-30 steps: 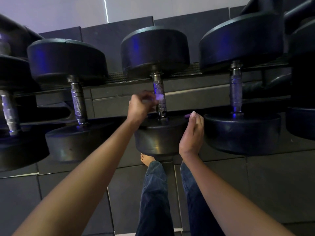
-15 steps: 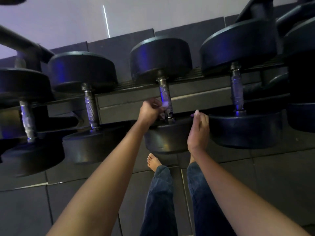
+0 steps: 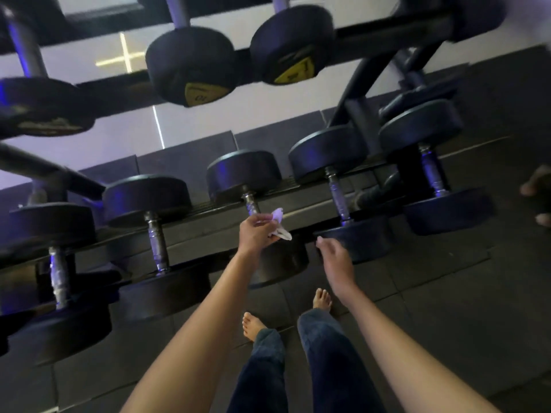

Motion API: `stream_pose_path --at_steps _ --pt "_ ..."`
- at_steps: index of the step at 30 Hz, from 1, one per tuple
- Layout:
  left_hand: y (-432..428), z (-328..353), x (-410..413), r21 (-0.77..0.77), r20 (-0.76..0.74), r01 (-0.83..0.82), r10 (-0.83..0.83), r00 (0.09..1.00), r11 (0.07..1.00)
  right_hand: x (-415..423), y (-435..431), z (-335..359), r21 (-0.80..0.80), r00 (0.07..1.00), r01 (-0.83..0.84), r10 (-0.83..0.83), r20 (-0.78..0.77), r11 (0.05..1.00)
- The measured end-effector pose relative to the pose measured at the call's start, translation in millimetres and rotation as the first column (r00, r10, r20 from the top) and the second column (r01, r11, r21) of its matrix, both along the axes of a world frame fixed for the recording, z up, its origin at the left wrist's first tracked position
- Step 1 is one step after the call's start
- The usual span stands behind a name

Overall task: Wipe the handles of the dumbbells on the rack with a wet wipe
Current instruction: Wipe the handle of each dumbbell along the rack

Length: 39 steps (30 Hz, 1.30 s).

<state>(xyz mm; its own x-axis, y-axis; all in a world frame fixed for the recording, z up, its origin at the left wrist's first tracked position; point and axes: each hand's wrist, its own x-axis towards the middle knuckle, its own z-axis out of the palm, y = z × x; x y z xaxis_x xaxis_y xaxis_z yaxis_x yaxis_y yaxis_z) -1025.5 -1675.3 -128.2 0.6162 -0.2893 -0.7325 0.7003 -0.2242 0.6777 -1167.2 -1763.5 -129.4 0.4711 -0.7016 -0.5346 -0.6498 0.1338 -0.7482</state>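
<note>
The left hand (image 3: 258, 234) has its grip pinched tight on a crumpled white wet wipe (image 3: 281, 228), just below the steel handle (image 3: 250, 202) of the middle dumbbell (image 3: 244, 171) on the lower shelf of the rack (image 3: 208, 225). The handle stands at the hand's twelve o'clock, and I cannot tell whether wipe and steel touch. At the left hand's four o'clock the right hand (image 3: 335, 259) hangs with a loose, empty grip, fingers relaxed, near the next dumbbell's front head (image 3: 363, 236).
</note>
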Motion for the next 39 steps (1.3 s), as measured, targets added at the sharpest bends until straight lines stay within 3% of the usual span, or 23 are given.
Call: stream_pose_path --at_steps 8,13,16,18,20,21,24,27,30,33,34,36,39 --pt "-53 31 -34 -0.071 0.016 0.052 -0.051 0.999 0.996 -21 -55 35 -0.108 0.999 -0.045 0.042 -0.028 0.993" --pt "-94 10 -48 -0.038 0.037 0.042 -0.041 0.998 0.998 -37 -108 18 -0.274 0.951 -0.310 0.295 -0.096 0.910" --pt "-120 -11 -55 0.036 0.138 0.005 -0.010 0.990 0.999 -45 -146 -6 -0.337 0.914 -0.405 0.380 -0.141 0.850" --pt "-137 -31 -57 0.153 0.286 0.060 -0.102 0.953 0.986 -47 -168 -26 -0.313 0.904 -0.428 0.396 -0.163 0.848" --pt "-156 -56 -57 0.302 0.440 0.217 -0.338 0.832 0.928 -51 -187 -53 -0.311 0.877 -0.480 0.444 -0.185 0.820" --pt "-164 -67 -55 0.387 0.488 0.344 -0.506 0.711 0.856 -53 -194 -66 -0.320 0.855 -0.518 0.478 -0.200 0.793" --pt "-181 -90 -44 0.594 0.474 0.644 -0.857 0.205 0.483 -63 -204 -97 -0.286 0.821 -0.571 0.538 -0.192 0.769" --pt "-184 -101 -36 0.667 0.454 0.687 -0.888 -0.070 0.287 -70 -199 -116 -0.270 0.876 -0.466 0.482 -0.008 0.843" --pt "-193 -117 -36 0.809 0.335 0.584 -0.870 -0.361 0.069 -68 -190 -124 -0.193 0.928 -0.305 0.336 0.161 0.933" --pt "-222 -115 -42 0.845 -0.019 0.480 -0.909 -0.415 -0.237 -67 -187 -129 -0.181 0.941 -0.247 0.280 0.190 0.952" --pt "-232 -114 -44 0.845 -0.086 0.445 -0.896 -0.436 -0.298 -67 -187 -130 -0.179 0.941 -0.243 0.277 0.194 0.953" --pt "-246 -113 -48 0.855 -0.111 0.413 -0.888 -0.445 -0.314 -68 -188 -132 -0.178 0.939 -0.243 0.278 0.205 0.953" --pt "-236 -116 -46 0.838 -0.054 0.487 -0.924 -0.378 -0.248 -67 -188 -131 -0.150 0.944 -0.239 0.266 0.196 0.959"
